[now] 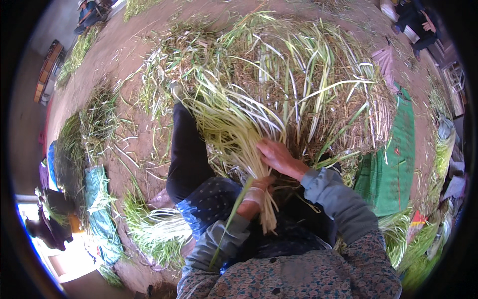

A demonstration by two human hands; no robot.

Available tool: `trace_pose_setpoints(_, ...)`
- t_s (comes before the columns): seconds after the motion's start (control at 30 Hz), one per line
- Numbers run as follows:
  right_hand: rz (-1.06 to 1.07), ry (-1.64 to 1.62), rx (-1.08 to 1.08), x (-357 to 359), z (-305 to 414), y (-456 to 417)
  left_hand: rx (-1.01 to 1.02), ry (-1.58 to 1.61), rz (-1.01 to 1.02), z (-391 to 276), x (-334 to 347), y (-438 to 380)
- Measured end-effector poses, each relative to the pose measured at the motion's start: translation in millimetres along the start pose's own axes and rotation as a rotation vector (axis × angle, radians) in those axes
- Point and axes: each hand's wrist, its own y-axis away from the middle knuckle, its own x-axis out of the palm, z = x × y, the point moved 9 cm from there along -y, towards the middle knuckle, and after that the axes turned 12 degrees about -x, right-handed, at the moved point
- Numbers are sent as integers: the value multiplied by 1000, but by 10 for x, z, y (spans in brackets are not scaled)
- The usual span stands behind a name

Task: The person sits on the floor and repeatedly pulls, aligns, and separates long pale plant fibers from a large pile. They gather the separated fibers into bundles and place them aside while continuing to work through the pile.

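My left hand point(257, 190), with a pale wrap around it, grips the lower stems of a bundle of long green and white stalks point(227, 123). The stem ends stick out below this fist, towards my lap. Above it, my right hand point(278, 157) lies against the right side of the same bundle with bent fingers; whether it grips any stalks cannot be told. The leafy end spreads up and left over my dark trouser leg. A single green stalk point(231, 220) lies across my left forearm. Just beyond both hands is a large heap of stalks with brownish roots point(317, 89).
A green woven sack point(401, 157) lies on the right. Piles of green-and-white stalks point(160, 231) lie at lower left and lower right. A teal plastic sheet point(102, 213) and darker leaf piles point(71, 149) are on the left. Other people sit at upper left and upper right.
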Motion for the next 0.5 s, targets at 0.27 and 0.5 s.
trace_pose_setpoints(0.27, -403, -1079, 374, -513, -287, -725, -202, 1001, 408, -132, -210, 283)
trace_pose_setpoints(0.5, -295, -1403, 698, 4, 101, 167, 994, 895, 536, -1839, -1524, 1241)
